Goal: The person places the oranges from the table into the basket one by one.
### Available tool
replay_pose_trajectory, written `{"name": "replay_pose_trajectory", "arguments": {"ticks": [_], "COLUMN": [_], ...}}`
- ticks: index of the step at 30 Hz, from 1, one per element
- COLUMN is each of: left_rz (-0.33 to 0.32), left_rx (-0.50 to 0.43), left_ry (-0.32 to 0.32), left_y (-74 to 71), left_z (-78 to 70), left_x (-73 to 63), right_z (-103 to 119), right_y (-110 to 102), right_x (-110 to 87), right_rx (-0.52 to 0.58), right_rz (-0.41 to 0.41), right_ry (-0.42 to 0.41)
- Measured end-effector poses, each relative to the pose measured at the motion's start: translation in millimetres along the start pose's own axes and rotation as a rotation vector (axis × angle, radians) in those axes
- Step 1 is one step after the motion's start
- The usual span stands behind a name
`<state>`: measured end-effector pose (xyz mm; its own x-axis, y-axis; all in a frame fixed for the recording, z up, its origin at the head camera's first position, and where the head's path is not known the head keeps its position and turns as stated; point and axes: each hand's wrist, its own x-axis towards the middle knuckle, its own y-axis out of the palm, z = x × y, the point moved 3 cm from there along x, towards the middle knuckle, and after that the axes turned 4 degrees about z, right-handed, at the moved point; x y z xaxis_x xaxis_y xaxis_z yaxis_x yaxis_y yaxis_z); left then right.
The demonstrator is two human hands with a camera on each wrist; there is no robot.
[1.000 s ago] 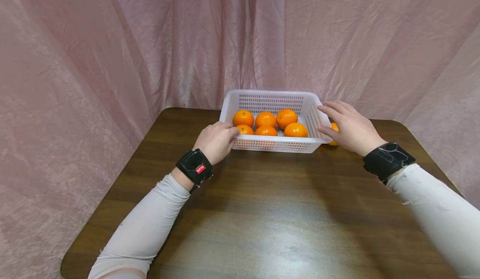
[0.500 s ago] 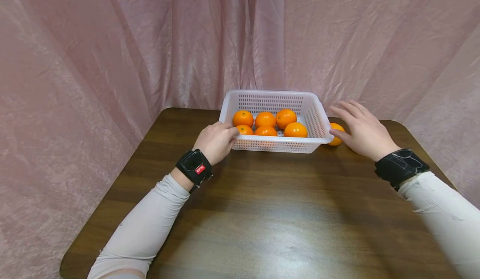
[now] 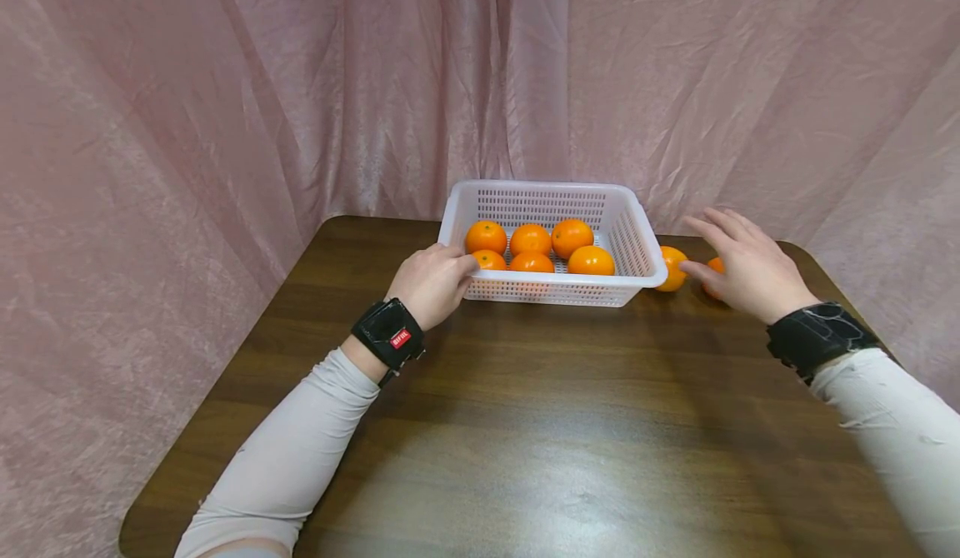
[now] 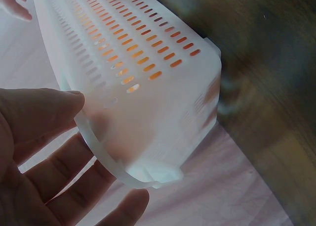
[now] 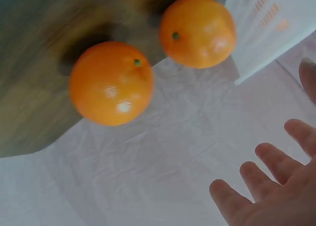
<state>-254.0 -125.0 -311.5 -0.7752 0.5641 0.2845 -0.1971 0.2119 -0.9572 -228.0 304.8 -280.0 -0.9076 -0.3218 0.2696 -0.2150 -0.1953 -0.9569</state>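
Note:
A white plastic basket (image 3: 555, 293) with slotted walls stands near the table's far edge, several oranges (image 3: 531, 240) in it. My left hand (image 3: 431, 286) grips its front left corner by the rim, the thumb (image 4: 44, 112) on one side and fingers curled beneath, seen in the left wrist view. Right of the basket, my right hand (image 3: 757, 266) hovers with spread fingers and holds nothing. Two oranges lie on the table there: one orange (image 5: 197, 32) close beside the basket, another orange (image 5: 111, 83) farther right, partly hidden by the hand in the head view.
The brown wooden table (image 3: 525, 425) has rounded corners, and its far edge runs just behind the basket and loose oranges. Pink curtains (image 3: 397, 83) hang behind and at both sides. Each wrist wears a black strap (image 3: 388, 335).
My right hand has moved rightward, away from the basket's right end. The two loose oranges have come more into view. My left hand and the basket have stayed nearly still.

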Motion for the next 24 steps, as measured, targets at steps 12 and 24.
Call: {"name": "replay_pose_trajectory", "arguments": {"ticks": [12,24], "left_rz": [-0.005,-0.013], "left_rx": [-0.007,-0.005], "left_ry": [0.0,0.005], "left_y": [0.9,0.8], "left_z": [0.2,0.3], "left_x": [-1.1,-0.6], "right_z": [-21.8,-36.4], "right_y": [7.3,14.6], "right_x": [-8.6,-13.4], "right_rx": [-0.012,0.007], "right_rz": [0.121,0.197], "right_ry": [0.108,0.187]}}
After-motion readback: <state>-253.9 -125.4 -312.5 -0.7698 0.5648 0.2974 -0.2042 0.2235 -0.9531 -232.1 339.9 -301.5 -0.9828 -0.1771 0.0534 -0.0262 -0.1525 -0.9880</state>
